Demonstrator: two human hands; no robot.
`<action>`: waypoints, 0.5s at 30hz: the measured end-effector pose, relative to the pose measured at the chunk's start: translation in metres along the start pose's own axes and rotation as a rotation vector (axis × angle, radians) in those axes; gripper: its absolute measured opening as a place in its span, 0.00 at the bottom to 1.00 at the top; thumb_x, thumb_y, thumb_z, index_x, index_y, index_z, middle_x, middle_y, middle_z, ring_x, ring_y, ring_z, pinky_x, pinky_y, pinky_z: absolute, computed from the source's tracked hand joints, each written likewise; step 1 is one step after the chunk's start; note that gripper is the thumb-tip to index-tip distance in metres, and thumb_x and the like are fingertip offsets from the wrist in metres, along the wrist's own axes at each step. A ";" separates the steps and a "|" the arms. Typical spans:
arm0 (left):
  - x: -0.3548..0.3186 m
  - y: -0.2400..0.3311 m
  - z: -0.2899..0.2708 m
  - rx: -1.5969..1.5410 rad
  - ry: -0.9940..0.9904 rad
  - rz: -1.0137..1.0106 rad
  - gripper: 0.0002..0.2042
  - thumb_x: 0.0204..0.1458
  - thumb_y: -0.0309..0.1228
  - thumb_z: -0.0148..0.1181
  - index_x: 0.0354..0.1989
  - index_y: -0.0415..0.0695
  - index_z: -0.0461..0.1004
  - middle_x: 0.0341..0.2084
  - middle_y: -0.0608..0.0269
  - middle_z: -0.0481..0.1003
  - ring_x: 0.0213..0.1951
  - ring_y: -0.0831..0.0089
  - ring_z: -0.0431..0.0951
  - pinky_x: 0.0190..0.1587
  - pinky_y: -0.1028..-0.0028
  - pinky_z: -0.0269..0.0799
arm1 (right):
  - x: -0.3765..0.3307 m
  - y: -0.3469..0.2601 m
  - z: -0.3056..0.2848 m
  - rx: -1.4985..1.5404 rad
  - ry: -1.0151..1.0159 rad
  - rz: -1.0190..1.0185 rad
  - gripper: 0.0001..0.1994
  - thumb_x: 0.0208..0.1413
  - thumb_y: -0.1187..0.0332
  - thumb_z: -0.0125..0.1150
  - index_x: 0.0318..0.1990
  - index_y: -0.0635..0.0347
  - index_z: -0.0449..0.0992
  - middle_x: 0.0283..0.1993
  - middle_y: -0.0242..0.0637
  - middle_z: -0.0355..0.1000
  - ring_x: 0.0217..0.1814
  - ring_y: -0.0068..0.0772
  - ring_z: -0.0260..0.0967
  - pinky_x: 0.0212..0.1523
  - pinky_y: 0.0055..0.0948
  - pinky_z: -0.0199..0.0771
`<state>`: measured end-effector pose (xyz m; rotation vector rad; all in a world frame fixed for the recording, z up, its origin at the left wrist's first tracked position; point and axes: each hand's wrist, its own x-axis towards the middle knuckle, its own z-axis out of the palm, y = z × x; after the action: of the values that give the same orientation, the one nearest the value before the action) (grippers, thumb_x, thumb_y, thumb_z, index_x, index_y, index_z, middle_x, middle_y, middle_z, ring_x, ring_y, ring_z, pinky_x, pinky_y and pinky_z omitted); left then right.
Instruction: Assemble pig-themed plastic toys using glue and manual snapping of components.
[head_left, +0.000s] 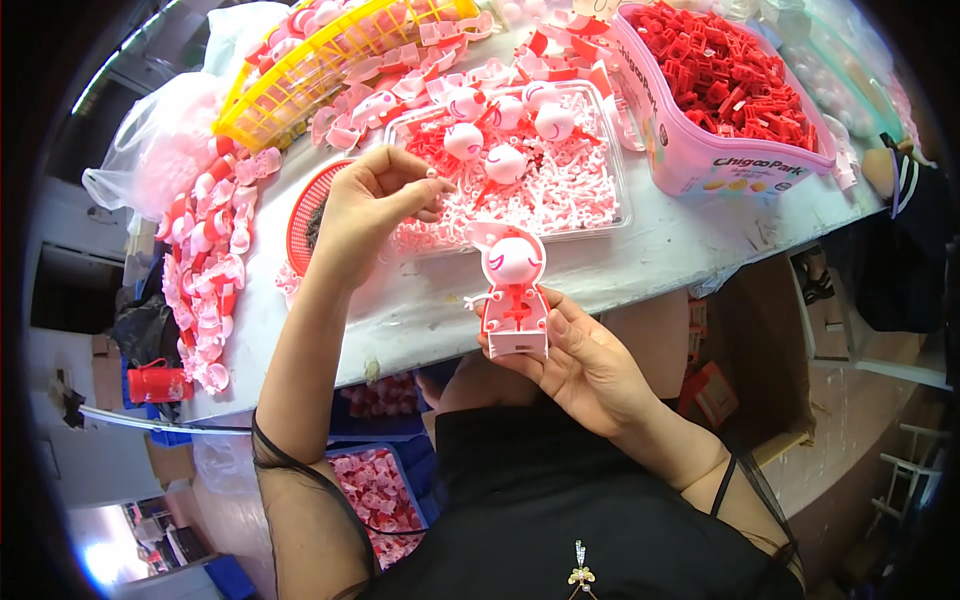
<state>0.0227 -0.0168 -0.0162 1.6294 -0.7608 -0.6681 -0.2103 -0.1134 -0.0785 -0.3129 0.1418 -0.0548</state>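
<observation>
My right hand is closed around the lower part of a pink toy figure, held upright over the table's front edge. Its open front shows a round white face with pink markings, red inner parts and a small arm at the left side. Over the near left corner of a clear plastic tray, my left hand pinches a small pale pink plastic piece, partly hidden by the fingers. Many small pink arm-like pieces fill the tray, with several round toy heads lying on top.
A pink tub of red plastic parts stands at the right. A red round basket sits beside my left forearm. Behind it are a yellow basket and heaped pink shells. Below the table is a crate of pink parts.
</observation>
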 end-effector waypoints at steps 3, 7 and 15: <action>-0.005 0.008 0.014 0.035 0.011 0.040 0.05 0.52 0.23 0.58 0.36 0.35 0.73 0.32 0.55 0.78 0.33 0.76 0.78 0.39 0.77 0.76 | 0.000 0.000 0.000 -0.010 0.007 -0.004 0.22 0.63 0.65 0.50 0.61 0.60 0.55 0.58 0.43 0.63 0.60 0.36 0.63 0.62 0.38 0.63; -0.018 0.020 0.025 0.028 -0.004 0.167 0.05 0.53 0.22 0.58 0.37 0.33 0.73 0.33 0.56 0.78 0.35 0.75 0.79 0.42 0.76 0.76 | 0.001 -0.004 -0.002 -0.022 0.005 0.031 0.22 0.63 0.63 0.50 0.61 0.62 0.56 0.58 0.43 0.64 0.58 0.35 0.65 0.60 0.37 0.65; -0.047 0.034 0.046 0.681 -0.181 0.828 0.10 0.39 0.17 0.66 0.32 0.39 0.79 0.29 0.58 0.78 0.32 0.68 0.78 0.36 0.73 0.72 | -0.004 -0.018 0.003 -0.092 -0.025 0.151 0.23 0.64 0.56 0.47 0.58 0.64 0.61 0.53 0.42 0.68 0.53 0.31 0.69 0.54 0.31 0.71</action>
<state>-0.0467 -0.0128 0.0102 1.6279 -1.7969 0.0711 -0.2148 -0.1297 -0.0693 -0.3934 0.1429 0.1050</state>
